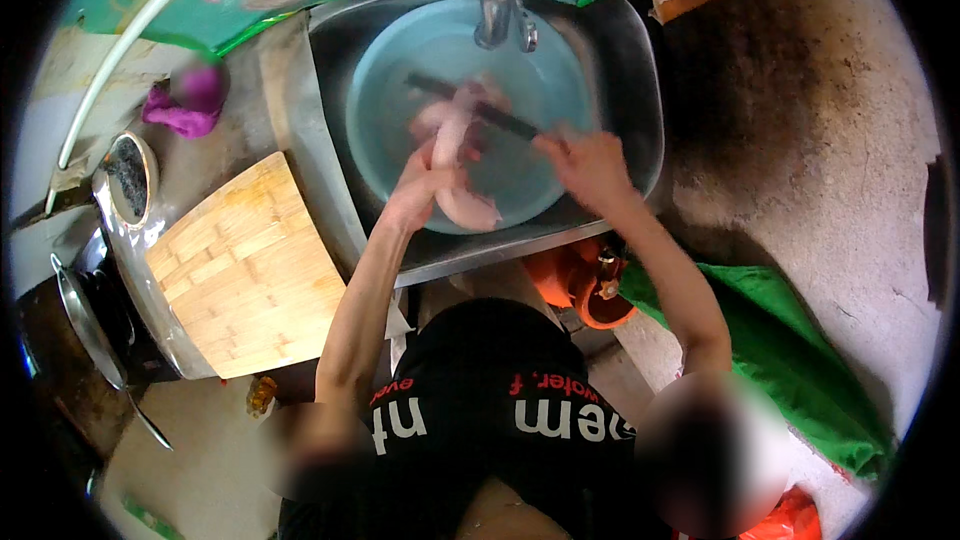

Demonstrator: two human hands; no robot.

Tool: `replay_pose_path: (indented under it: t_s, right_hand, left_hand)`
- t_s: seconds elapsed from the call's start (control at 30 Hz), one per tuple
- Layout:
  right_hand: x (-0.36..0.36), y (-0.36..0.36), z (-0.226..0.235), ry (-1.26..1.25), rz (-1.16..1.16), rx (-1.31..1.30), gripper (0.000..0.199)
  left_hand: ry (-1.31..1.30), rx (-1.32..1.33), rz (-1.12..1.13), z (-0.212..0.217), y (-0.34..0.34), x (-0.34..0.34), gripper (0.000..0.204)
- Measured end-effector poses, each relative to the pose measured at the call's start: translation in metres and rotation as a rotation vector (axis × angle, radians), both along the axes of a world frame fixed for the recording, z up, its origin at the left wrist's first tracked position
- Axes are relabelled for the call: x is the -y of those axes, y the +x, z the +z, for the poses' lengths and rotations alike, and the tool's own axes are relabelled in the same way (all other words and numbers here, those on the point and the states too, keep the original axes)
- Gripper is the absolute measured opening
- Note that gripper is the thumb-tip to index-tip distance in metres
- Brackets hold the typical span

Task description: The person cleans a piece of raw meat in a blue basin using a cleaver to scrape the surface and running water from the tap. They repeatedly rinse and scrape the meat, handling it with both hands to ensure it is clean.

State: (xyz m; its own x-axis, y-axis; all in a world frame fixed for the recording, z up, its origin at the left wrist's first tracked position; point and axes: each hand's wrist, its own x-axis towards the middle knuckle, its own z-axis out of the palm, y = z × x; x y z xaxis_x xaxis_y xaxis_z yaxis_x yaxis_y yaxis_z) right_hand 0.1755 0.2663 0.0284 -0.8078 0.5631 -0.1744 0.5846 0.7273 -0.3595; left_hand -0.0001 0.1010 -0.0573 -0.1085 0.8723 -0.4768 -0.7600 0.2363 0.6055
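My left hand (422,183) is closed around a long, pale pink piece of raw meat (455,138); its exact kind I cannot make out. In my right hand (590,170) is the end of a knife (510,122), seen nearly edge-on as a narrow dark strip. The knife lies across the upper part of the meat and points to the far left. Both are over a light blue plastic basin (368,155) with water in it. Slight blur hides where the edge touches the meat.
The basin sits in a steel sink (640,130) under a tap (492,15). Left of it are a wooden cutting board (250,270), a bowl with dark contents (130,180), a purple cloth (185,115) and a pan (88,325). Green fabric (770,350) lies to the right.
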Motion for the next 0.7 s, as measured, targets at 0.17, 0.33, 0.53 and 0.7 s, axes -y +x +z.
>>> replay_pose_path:
  t_s: [0.17,0.33,0.53,0.7]
  right_hand:
    - [0.008,-0.001,0.011,-0.006,0.042,0.01,0.026]
    - [0.031,0.0,0.011,-0.037,0.101,-0.071,0.026]
    - [-0.005,0.002,-0.002,-0.05,-0.027,-0.011,0.026]
    - [0.037,0.001,0.026,-0.038,0.155,0.067,0.025]
  left_hand:
    - [0.012,0.076,0.018,0.006,0.003,-0.006,0.059]
    - [-0.016,0.106,0.085,0.012,0.008,-0.004,0.06]
    - [0.012,0.149,-0.001,0.006,0.008,-0.001,0.061]
    - [-0.054,0.119,0.046,0.012,0.016,-0.004,0.059]
